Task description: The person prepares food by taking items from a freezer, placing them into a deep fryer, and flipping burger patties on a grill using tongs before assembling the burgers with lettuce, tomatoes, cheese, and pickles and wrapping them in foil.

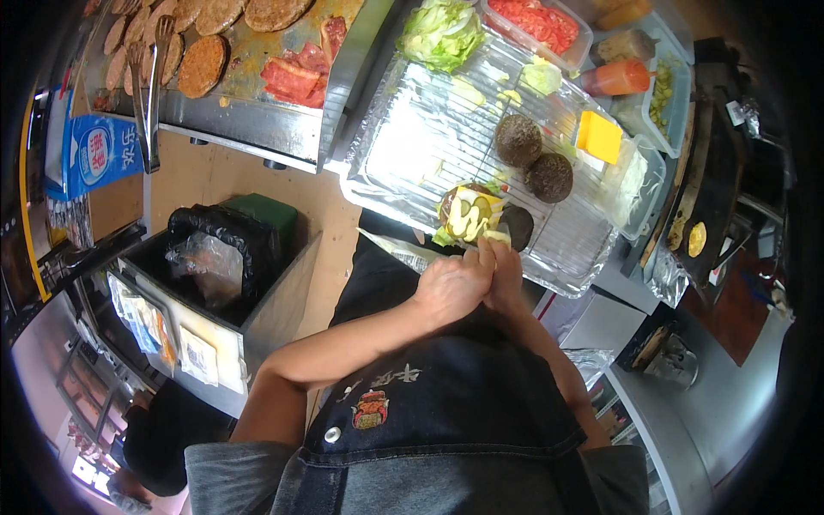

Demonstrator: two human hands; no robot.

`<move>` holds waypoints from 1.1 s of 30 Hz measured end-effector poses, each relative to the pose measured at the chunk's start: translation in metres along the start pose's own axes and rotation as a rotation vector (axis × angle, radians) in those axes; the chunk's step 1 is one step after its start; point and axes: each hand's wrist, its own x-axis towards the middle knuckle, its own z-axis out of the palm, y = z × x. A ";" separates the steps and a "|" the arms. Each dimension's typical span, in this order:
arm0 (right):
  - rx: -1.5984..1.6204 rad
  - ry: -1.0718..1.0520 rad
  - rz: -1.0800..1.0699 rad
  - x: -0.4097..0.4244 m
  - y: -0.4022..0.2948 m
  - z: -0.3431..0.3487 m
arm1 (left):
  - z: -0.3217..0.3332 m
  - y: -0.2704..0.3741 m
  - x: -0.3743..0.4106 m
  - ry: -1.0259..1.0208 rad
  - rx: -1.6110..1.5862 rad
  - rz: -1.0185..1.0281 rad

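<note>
Both my hands meet at the front edge of a foil-lined tray with a wire rack [560, 238]. My left hand [454, 283] and my right hand [505, 273] close together around a squeeze bottle with a pale tip [497, 237]; which hand bears most of the grip is hard to see. Just beyond the tip lies an open burger [468, 212] with cheese, pickle slices and pale yellow sauce. A dark bun half [517, 226] sits beside it, partly behind my fingers. Two dark buns [518, 140] rest farther back on the rack, left of a stack of yellow cheese slices [599, 137].
Lettuce [441, 35], a tub of sliced tomato [537, 26] and a red sauce bottle [617, 78] stand at the back. A griddle [257, 122] at upper left holds patties, bacon and tongs [153, 96]. Below it is a lined bin [212, 270]. Another person [170, 438] is at lower left.
</note>
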 end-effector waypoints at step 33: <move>0.804 0.236 -0.264 0.179 -0.235 0.001 | -0.202 -0.165 0.088 0.572 -1.676 -0.651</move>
